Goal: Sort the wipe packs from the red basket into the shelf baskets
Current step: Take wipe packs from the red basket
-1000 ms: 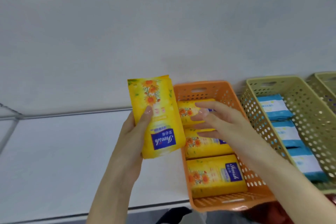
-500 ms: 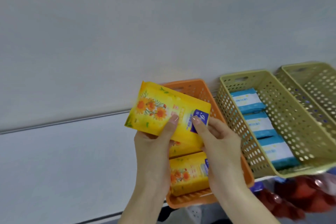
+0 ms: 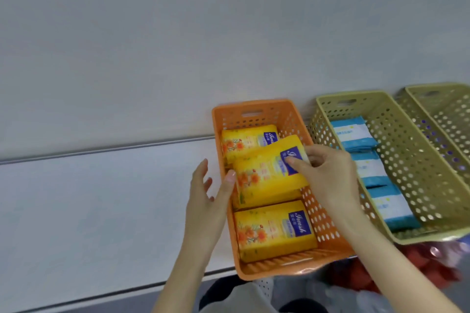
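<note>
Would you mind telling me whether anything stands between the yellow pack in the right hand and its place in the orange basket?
Nothing foreign does. The held yellow pack, pinched by the right hand, lies tilted on the yellow packs already in the orange basket, overlapping the rear pack. The left hand is open beside it.

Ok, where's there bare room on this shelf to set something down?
Bare shelf left of the orange basket, between wall and front edge. The far-right green basket shows no packs in its visible part. Crowded: the orange basket, full of yellow packs.
</note>
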{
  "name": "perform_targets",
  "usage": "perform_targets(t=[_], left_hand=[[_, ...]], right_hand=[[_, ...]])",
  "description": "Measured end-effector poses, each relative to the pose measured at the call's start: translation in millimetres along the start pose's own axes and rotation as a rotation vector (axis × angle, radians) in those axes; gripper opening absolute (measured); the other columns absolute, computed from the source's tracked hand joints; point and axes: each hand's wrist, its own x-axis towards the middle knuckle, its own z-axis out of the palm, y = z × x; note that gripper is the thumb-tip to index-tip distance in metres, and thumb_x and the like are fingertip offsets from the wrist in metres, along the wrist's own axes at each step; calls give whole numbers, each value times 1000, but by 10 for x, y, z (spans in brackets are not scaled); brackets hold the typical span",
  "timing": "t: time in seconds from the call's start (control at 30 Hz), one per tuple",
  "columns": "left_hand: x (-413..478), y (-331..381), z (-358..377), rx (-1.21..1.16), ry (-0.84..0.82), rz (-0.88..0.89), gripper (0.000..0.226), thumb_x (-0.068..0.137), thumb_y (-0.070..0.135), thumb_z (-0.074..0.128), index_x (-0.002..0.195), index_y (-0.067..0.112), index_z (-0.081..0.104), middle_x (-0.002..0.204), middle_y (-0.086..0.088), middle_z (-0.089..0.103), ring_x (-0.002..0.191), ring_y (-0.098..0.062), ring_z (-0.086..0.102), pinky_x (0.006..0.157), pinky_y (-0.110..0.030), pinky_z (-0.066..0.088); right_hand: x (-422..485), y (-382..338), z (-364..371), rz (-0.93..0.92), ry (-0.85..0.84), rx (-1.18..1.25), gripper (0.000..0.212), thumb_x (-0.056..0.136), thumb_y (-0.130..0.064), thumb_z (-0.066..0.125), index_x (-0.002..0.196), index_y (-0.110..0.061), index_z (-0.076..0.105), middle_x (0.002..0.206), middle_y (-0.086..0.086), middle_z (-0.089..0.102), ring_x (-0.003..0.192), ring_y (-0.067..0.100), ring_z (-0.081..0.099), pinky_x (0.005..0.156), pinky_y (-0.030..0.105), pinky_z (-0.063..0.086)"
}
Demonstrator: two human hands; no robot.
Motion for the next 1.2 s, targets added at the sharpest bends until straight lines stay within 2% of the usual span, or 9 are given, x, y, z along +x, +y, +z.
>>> perform_targets(t=[0.1,0.23,0.3,0.57,0.63,0.73,0.83,1.1,1.2], left_hand=[[15,-37,64,-84,-106,-90,89,65,66,55,145,42,22,151,16,31,134,-13,41,104,-47,43],[54,-99,79,-244,-201,-84,71,71,55,62,137,47,36,136,14,53,120,-13,57,92,-42,54],[69,-115,90,-276,-211,-61,63,71,53,63,131,48,43,126,17,61,112,-10,62,85,-37,57],[106,-129,65,-284,-246,-34,59,70,55,61,127,50,46,122,22,61,114,-7,60,89,-39,55],[112,-131,54,-270,-255,-23,60,70,55,61,128,50,45,122,23,61,114,-6,60,90,-40,55],[127,-136,41,-267,-265,-7,61,70,53,61,129,48,45,122,22,61,114,-5,60,90,-38,55],[131,-140,30,-271,-282,4,61,71,51,61,130,46,45,121,22,62,113,-5,60,88,-36,56],[119,-140,28,-302,-293,12,51,80,41,62,129,38,49,113,19,67,101,-5,67,72,-25,58],[104,-137,34,-306,-284,-6,43,89,33,59,131,34,50,119,11,67,103,-11,67,79,-33,58]], right_hand=[[-16,-6,176,-5,-49,-76,13,77,-31,75,67,-26,69,63,-7,69,64,14,66,61,33,52],[12,27,249,27,-102,-182,27,83,-32,70,78,-6,70,73,9,71,69,24,65,63,35,52],[35,49,254,40,-159,-270,29,87,-33,66,80,-5,67,76,4,70,66,15,62,53,21,43],[-38,44,352,28,-179,-787,45,90,-53,50,65,-18,36,63,-3,49,48,9,40,41,19,20],[-56,52,388,-3,-178,-856,41,91,-53,47,81,-14,46,84,5,62,69,19,58,50,20,32],[-125,68,437,-42,-146,-918,52,93,-50,46,120,-6,52,115,11,58,105,25,58,77,30,47],[-182,78,368,-103,-118,-820,53,92,-46,51,130,-10,49,120,10,60,104,25,61,81,32,49],[-191,134,266,-37,-412,-700,71,92,-50,49,147,-10,29,118,12,61,107,24,60,83,31,47],[-222,162,280,21,-479,-671,71,95,-49,44,150,-10,19,145,15,40,132,28,40,104,36,35]])
